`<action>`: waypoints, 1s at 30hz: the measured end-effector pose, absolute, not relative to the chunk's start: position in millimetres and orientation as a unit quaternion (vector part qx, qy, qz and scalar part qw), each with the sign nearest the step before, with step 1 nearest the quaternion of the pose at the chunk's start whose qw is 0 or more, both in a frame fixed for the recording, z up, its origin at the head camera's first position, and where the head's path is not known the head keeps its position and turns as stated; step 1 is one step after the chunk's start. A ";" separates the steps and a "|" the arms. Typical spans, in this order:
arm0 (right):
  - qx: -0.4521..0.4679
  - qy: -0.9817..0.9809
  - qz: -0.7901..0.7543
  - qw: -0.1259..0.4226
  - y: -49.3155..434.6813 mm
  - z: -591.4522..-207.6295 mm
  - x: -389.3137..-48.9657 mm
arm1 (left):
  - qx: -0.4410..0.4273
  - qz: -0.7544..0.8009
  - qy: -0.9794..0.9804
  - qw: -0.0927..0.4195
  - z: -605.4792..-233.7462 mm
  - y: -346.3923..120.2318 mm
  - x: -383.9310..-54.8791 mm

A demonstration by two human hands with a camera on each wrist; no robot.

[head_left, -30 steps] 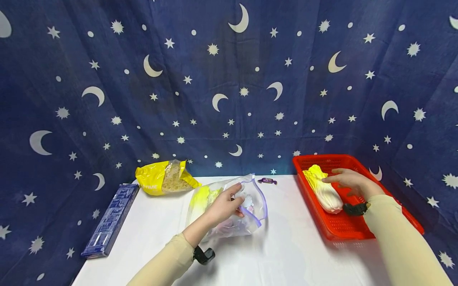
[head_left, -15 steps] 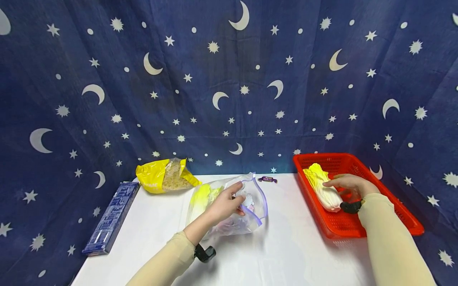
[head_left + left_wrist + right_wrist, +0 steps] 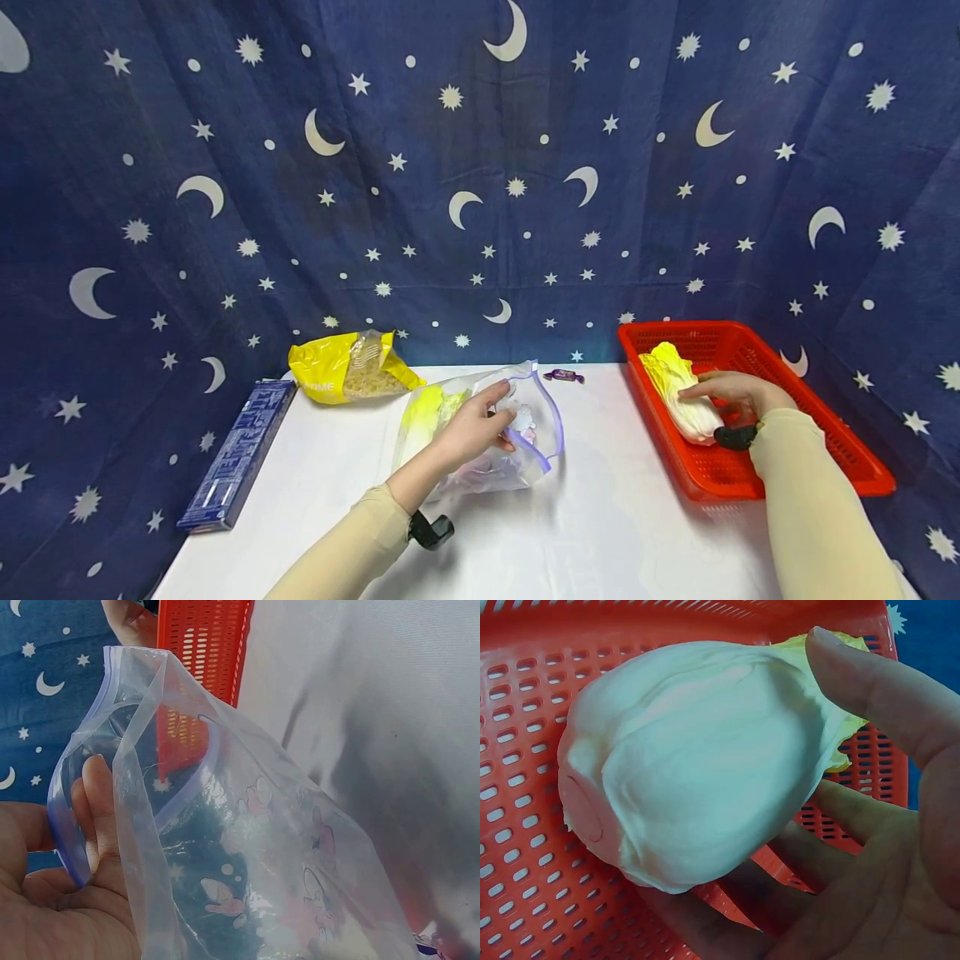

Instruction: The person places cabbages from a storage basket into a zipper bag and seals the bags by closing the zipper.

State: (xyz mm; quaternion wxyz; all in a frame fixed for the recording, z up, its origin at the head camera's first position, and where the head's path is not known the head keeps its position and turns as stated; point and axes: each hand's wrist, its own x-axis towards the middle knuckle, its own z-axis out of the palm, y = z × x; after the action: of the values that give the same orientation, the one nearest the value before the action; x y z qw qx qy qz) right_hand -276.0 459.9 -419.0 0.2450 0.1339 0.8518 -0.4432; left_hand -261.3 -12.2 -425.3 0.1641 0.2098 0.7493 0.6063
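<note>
My left hand [image 3: 476,425] holds the mouth of a clear zip bag [image 3: 450,475] with a purple seal. In the left wrist view the fingers [image 3: 101,817] reach within the bag's opening, and cartoon prints show on its plastic [image 3: 255,802]. One yellow-and-white cabbage [image 3: 420,417] shows through the bag. At the right, my right hand [image 3: 738,392] grips a second Chinese cabbage [image 3: 690,408] in a red basket [image 3: 723,483]. In the right wrist view its thumb lies along the upper side of this cabbage [image 3: 705,757], with the other fingers curved beneath.
Behind the bag lies a purple-wrapped candy [image 3: 564,376]. A yellow pasta bag [image 3: 352,367] sits at the back left, near a long blue box [image 3: 238,454] along the left table edge. A starry blue curtain [image 3: 420,233] stands behind the white table [image 3: 585,533].
My right hand has come down and inward onto the cabbage in the basket, closing round it. The left hand and zip bag stay as they were; the head view has shifted slightly.
</note>
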 end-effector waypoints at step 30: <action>0.119 0.841 -0.455 0.269 470.1 -425.7 -274.3 | 0.205 0.614 0.745 0.161 -427.2 -7.8 -261.6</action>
State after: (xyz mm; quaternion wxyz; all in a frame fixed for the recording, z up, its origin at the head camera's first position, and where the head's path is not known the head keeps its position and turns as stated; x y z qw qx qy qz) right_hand -274.3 470.1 -425.7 0.2688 0.1192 0.8406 -0.4550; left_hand -261.6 -7.8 -427.2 0.1612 0.2055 0.7445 0.6144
